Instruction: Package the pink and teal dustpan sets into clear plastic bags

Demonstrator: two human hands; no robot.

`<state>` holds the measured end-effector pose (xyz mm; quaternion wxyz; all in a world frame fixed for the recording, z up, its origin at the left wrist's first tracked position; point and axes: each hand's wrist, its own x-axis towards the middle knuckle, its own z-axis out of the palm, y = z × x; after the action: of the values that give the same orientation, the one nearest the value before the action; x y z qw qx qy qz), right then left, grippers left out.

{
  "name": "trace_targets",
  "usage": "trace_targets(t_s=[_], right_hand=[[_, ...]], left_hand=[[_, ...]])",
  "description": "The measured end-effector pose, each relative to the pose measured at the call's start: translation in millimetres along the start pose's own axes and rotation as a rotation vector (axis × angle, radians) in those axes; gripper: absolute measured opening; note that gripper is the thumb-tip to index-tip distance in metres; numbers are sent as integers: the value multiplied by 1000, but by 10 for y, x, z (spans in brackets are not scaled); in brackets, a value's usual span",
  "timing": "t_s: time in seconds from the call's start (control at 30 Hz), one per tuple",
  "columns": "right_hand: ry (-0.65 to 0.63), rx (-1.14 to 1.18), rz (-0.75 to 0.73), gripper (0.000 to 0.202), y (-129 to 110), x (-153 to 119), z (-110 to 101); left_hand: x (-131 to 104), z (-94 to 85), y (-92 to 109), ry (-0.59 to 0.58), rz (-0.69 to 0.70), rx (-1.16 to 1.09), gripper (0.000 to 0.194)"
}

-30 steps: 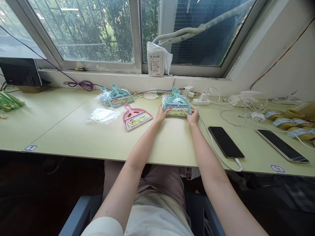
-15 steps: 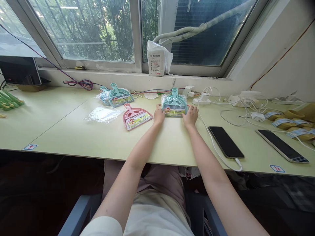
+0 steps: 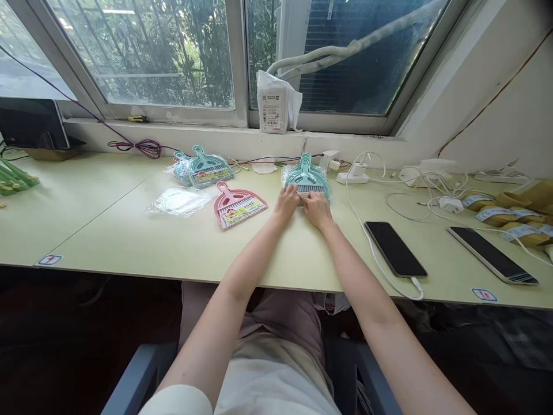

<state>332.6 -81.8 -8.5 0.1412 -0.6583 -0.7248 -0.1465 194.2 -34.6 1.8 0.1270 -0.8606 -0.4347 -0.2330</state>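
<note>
At the near edge of the teal dustpan-and-brush pile (image 3: pixel 306 170), L hand (image 3: pixel 286 202) and R hand (image 3: pixel 317 208) sit close side by side, fingers bent, bunched fairly tight over the front. Thumbs & fingertips partly hidden; can't tell if either is pinching the pile or just pressing on it. Pile lies flat on the pale table (image 3: pixel 129 236), handle toward the window; its front label is mostly covered by the hands, and no. of sets in it can't be counted thru the shiny clear wrap.

Just L of the hands: 1 pink dustpan set (image 3: pixel 239 207), yellow label w/ a red picture, print too small to read. Behind it, a 2nd teal pile (image 3: pixel 210 170), at least 2 handles showing, rest overlapped. Clear plastic bags (image 3: pixel 179 200) beside, qty unclear.

R side: 2 phones, black phone (image 3: pixel 395 249) plugged into a white cable, pale-edged phone (image 3: pixel 492 255) farther R, both screens dark. White power strip (image 3: pixel 352 177) behind, partly under plugs. Brown packets (image 3: pixel 522 213) cut off at R edge, pale labels illegible.

Far out: 1 white box (image 3: pixel 273 109) on sill, half in plastic, barcode + tiny text. Far L: green stalks (image 3: pixel 15 177) & black screen (image 3: pixel 32 124), both cropped by the frame.
</note>
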Motion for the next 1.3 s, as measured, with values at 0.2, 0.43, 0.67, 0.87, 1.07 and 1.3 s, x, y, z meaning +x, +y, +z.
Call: trace_targets(t_s=[0.2, 0.43, 0.67, 0.87, 1.07, 1.3], right_hand=[[-57, -25, 24, 42, -1, 24, 9], [-89, -26, 49, 49, -10, 31, 5], [-97, -18, 132, 47, -20, 27, -33], [-110, -39, 192, 48, -34, 30, -96], [-109, -59, 238, 49, -29, 18, -108], [-88, -54, 314, 49, 35, -1, -77]], left_hand=[[-1, 66, 221, -115, 149, 61, 36], [-10, 99, 224, -142, 58, 82, 41], [29, 90, 223, -149, 11, 78, 36], [31, -11, 96, -154, 10, 80, 32], [22, -76, 34, -195, -16, 134, 33], [-5, -24, -20, -175, -96, 106, 30]])
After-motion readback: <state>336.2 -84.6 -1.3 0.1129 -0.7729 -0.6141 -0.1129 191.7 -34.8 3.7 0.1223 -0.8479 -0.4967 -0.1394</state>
